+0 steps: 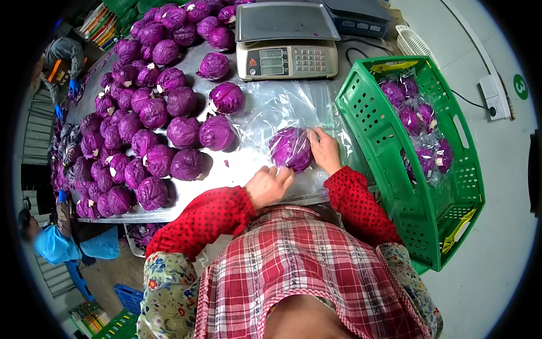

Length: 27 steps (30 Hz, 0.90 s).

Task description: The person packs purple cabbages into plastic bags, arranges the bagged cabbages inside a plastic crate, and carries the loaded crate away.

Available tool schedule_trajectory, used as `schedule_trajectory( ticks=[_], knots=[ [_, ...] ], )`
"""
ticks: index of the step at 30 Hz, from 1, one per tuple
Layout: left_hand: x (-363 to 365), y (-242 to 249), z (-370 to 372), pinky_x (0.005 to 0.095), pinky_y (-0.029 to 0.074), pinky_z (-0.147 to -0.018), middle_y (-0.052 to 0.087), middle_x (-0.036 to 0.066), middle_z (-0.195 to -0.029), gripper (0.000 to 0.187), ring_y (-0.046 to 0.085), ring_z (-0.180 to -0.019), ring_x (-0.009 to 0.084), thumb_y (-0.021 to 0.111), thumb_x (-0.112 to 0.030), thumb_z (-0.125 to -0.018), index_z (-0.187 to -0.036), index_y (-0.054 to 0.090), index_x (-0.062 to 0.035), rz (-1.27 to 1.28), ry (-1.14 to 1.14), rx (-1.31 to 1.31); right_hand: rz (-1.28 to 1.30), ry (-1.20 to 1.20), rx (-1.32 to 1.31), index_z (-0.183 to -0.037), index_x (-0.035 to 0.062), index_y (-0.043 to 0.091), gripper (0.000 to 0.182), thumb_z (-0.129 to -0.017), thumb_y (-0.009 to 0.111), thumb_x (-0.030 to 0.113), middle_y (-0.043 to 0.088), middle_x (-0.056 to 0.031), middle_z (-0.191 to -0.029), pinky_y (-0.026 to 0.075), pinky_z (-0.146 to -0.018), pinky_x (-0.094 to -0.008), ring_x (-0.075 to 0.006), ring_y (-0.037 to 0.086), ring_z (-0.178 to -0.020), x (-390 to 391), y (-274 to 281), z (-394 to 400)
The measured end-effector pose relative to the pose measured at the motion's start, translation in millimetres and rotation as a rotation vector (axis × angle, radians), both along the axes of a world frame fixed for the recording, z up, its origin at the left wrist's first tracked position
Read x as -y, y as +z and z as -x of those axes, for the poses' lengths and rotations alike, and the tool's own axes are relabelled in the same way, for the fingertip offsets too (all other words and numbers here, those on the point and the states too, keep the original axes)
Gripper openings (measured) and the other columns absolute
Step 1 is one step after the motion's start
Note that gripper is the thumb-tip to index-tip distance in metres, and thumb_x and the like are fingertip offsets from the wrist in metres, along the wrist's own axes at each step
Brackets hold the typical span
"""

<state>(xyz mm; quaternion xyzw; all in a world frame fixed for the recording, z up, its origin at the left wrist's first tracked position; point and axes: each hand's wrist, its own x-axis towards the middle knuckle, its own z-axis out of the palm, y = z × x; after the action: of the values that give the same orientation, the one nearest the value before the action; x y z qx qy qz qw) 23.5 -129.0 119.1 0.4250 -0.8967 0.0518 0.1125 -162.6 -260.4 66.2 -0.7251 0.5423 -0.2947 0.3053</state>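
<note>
A purple cabbage (290,148) sits on the metal table in front of me, with clear plastic film (271,110) around and behind it. My left hand (267,186) is at its lower left, fingers curled and pinched at the edge of the film. On the right side, my right hand (325,150) has its thumb and fingers closed on film against the cabbage. Several loose purple cabbages (183,132) lie to the left, the nearest ones a short way from the film.
A weighing scale (287,42) stands behind the film. On my right, a tilted green crate (370,121) holds several wrapped cabbages (416,116). A white basket (415,42) is farther back. Other people (59,240) are at the table's far left, some with blue gloves.
</note>
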Motion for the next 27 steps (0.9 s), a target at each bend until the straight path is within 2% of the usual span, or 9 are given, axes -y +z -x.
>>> schedule_trajectory(
  ticks=[4,8,12,15,19,23,24,25,27],
  knots=[
    [15,13,-28,0.0357,0.046,-0.043,0.052,0.007,-0.074,0.012,0.057,-0.053,0.0216,0.062,-0.010,-0.075,-0.084,0.054,-0.0065,-0.109,-0.055,-0.211,0.127,0.091,-0.044,-0.083,0.0026,0.066,0.029,-0.094,0.062,0.030,0.059,-0.0145,-0.060,0.043,-0.053,-0.0389,-0.0285,0.055,-0.052,17,18,7],
    [9,153,-63,0.0340,0.041,-0.043,0.053,0.009,-0.066,0.013,0.055,-0.051,0.0227,0.073,0.001,-0.076,-0.079,0.061,-0.0018,-0.086,0.059,-0.669,0.069,0.270,0.358,-0.080,-0.0003,0.064,0.015,-0.089,0.070,0.011,0.047,0.0030,-0.057,0.034,-0.049,-0.0266,-0.0047,0.039,-0.056,-1,173,8],
    [-5,213,-77,0.0279,0.043,-0.048,0.057,0.005,-0.068,0.025,0.055,-0.055,0.0122,0.082,-0.001,-0.071,-0.085,0.062,-0.0041,-0.159,0.018,-0.815,0.126,0.336,0.303,-0.079,0.0003,0.065,0.014,-0.087,0.072,0.010,0.049,0.0044,-0.058,0.032,-0.047,-0.0228,-0.0022,0.040,-0.054,-7,239,16],
    [1,204,-87,0.0231,0.043,-0.051,0.059,0.001,-0.067,0.026,0.053,-0.059,0.0050,0.082,-0.001,-0.072,-0.089,0.063,-0.0046,-0.568,0.274,-1.029,0.115,0.380,0.162,-0.079,0.0002,0.065,0.013,-0.087,0.069,0.010,0.051,-0.0017,-0.056,0.034,-0.047,-0.0260,-0.0060,0.041,-0.052,-11,234,13],
    [-16,214,-80,0.0202,0.041,-0.050,0.064,-0.001,-0.064,0.032,0.059,-0.056,0.0040,0.083,0.002,-0.069,-0.096,0.066,-0.0027,-0.480,-0.059,-0.889,0.134,0.503,0.050,-0.079,0.0000,0.065,0.017,-0.087,0.066,0.015,0.054,-0.0109,-0.058,0.040,-0.049,-0.0307,-0.0134,0.046,-0.049,-32,265,8],
    [-16,189,-86,0.0225,0.039,-0.048,0.057,-0.001,-0.063,0.036,0.048,-0.052,0.0040,0.084,-0.004,-0.070,-0.102,0.068,-0.0034,-0.787,0.175,-0.908,0.183,0.396,-0.014,-0.079,0.0012,0.067,0.016,-0.086,0.067,0.016,0.058,-0.0143,-0.061,0.044,-0.051,-0.0319,-0.0194,0.055,-0.051,-41,254,12],
    [-18,182,-88,0.0233,0.039,-0.048,0.055,-0.001,-0.062,0.033,0.048,-0.052,0.0051,0.084,-0.005,-0.070,-0.099,0.068,-0.0040,-0.615,0.014,-0.801,0.159,0.367,-0.146,-0.079,0.0016,0.068,0.015,-0.085,0.067,0.016,0.059,-0.0145,-0.062,0.045,-0.052,-0.0317,-0.0215,0.057,-0.052,-39,243,19],
    [-21,185,-86,0.0238,0.040,-0.048,0.055,-0.001,-0.062,0.030,0.048,-0.052,0.0056,0.083,-0.004,-0.071,-0.097,0.068,-0.0042,-0.638,0.017,-0.793,0.197,0.433,-0.156,-0.082,-0.0013,0.070,0.008,-0.084,0.067,0.006,0.065,-0.0092,-0.067,0.045,-0.054,-0.0263,-0.0113,0.057,-0.057,-48,231,25],
    [-38,177,-75,0.0265,0.042,-0.047,0.056,0.003,-0.062,0.026,0.051,-0.051,0.0096,0.082,-0.005,-0.071,-0.094,0.068,-0.0053,-0.682,0.071,-0.758,0.179,0.367,-0.152,-0.083,-0.0009,0.070,0.008,-0.084,0.067,0.006,0.064,-0.0096,-0.066,0.045,-0.053,-0.0264,-0.0111,0.056,-0.056,-75,218,35]
  ],
)
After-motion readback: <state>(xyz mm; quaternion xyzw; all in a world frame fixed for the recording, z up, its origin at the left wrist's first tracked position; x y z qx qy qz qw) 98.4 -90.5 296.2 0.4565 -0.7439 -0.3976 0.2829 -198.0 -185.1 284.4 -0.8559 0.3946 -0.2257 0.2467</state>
